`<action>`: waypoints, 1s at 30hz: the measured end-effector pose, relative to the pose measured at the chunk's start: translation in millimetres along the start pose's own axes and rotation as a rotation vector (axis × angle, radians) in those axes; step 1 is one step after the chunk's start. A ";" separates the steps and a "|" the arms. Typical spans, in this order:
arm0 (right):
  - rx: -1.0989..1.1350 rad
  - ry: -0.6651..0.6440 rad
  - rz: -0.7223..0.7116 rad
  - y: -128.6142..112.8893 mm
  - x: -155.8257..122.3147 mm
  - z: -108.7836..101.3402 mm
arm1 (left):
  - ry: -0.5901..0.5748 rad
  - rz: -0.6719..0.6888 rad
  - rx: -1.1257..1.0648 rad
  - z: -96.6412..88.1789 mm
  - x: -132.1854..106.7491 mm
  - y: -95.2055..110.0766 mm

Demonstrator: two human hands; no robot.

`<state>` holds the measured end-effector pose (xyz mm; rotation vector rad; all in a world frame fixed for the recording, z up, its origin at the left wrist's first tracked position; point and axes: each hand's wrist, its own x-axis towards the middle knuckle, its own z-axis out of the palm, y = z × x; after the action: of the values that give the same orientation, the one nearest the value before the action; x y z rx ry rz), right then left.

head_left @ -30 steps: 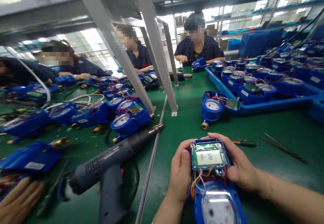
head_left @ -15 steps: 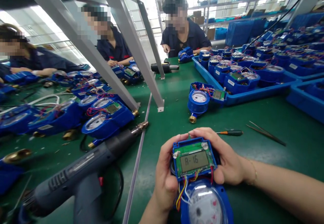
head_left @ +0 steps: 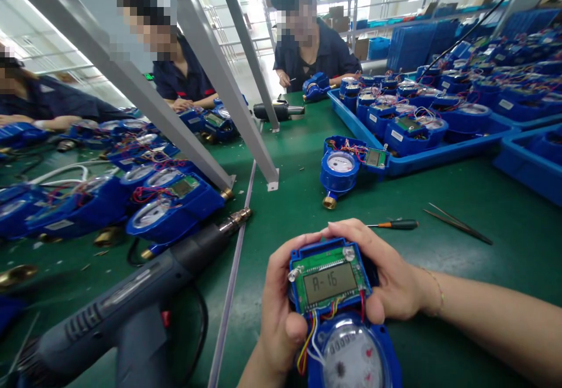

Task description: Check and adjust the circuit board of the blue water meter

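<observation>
I hold a blue water meter with both hands, low in the middle of the view. Its green circuit board with an LCD reads "A-16", and coloured wires run from the board down to the round dial. My left hand grips the left side, thumb by the board's lower corner. My right hand wraps the top and right side, thumb at the board's lower right.
A grey heat gun lies at the left on the green table. A small screwdriver and tweezers lie to the right. Another meter stands ahead, with blue trays of meters behind. Several seated people work opposite.
The view has shifted so everything sits a little lower and to the left. The meter stays in both hands, the display still showing A-16.
</observation>
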<state>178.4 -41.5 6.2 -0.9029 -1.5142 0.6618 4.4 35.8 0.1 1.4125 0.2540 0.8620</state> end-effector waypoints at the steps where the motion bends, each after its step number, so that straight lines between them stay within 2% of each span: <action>1: 0.002 0.000 -0.002 -0.3 0.1 -0.3 | -0.005 0.003 -0.010 0.3 0.3 0.4; 30: 0.001 -0.013 -0.028 0.9 -1.7 -1.2 | -0.033 0.034 -0.037 0.2 0.0 -1.5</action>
<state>179.7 -42.5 4.7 -0.8771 -1.5353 0.6495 5.1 35.7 -1.3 1.3987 0.1877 0.8663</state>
